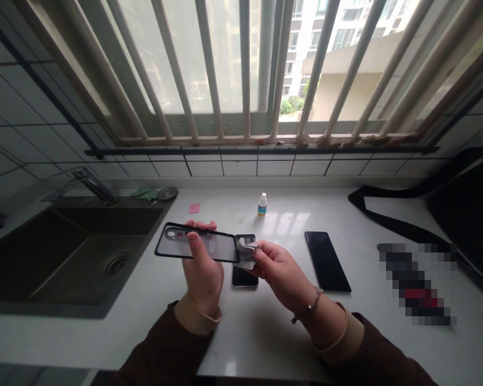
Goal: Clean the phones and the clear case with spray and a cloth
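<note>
Left hand [203, 271]: fingers closed on edge of clear phone case [215, 245], light, stiff, slippery; grip by black rim. Right hand [279, 273]: fingers pinched tight on grey cloth [244, 252] against case.

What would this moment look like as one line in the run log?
left hand: holds black-framed clear phone case | right hand: presses cloth to case edge | nearby: black smartphone, dropper bottle

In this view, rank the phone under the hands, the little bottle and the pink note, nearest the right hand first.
1. Phone, on the counter under the right hand.
2. Little bottle, standing farther back.
3. Pink note, farther back, to the left.
</note>
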`<state>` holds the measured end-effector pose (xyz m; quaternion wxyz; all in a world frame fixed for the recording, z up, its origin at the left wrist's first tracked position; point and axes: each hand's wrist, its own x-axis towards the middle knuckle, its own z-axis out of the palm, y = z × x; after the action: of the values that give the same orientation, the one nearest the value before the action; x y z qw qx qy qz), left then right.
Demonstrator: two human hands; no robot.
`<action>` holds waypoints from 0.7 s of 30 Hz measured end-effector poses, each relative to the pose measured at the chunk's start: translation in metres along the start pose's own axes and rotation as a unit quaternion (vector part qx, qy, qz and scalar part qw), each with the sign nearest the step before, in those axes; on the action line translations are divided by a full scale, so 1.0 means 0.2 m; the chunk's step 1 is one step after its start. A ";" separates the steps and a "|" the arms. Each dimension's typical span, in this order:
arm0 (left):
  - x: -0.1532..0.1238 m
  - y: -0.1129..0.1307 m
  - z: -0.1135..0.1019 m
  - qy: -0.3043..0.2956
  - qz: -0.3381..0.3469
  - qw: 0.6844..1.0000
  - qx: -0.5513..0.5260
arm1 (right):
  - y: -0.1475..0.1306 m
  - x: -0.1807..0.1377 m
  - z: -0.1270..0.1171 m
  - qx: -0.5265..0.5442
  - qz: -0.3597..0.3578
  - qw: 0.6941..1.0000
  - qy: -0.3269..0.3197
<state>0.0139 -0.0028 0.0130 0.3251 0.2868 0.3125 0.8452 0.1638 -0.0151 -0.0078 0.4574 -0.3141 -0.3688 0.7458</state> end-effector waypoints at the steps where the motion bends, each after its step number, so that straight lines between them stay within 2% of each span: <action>1: 0.00 0.00 0.00 0.002 0.001 1.000 0.004 | 0.00 0.00 0.00 0.006 0.003 1.000 0.000; 6: 0.03 -0.02 -0.02 0.008 0.020 0.999 0.029 | -0.03 -0.01 0.01 0.047 0.035 0.998 -0.005; 11: 0.07 -0.01 -0.02 0.055 -0.008 0.998 0.015 | -0.10 -0.04 0.00 0.072 0.076 0.993 -0.061; 13: 0.08 0.01 -0.01 0.048 -0.074 0.996 -0.020 | -0.12 -0.04 0.00 0.062 0.074 0.994 -0.056; 15: 0.07 0.04 0.01 0.003 -0.198 0.979 -0.054 | -0.14 -0.02 -0.02 0.044 0.029 0.999 0.008; 18: 0.04 0.08 0.03 -0.109 -0.412 0.902 -0.063 | -0.14 0.03 -0.08 0.021 -0.058 0.989 0.138; 19: 0.02 0.09 0.03 -0.149 -0.466 0.870 -0.056 | -0.14 0.05 -0.10 0.007 -0.079 0.981 0.175; 21: -0.01 0.11 0.03 -0.220 -0.533 0.816 -0.034 | -0.13 0.07 -0.14 -0.061 -0.120 0.965 0.225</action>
<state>0.0106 -0.0147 0.0311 0.7944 0.2429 0.3080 0.4639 0.1941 0.0129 -0.0023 0.5946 -0.4547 -0.3355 0.5719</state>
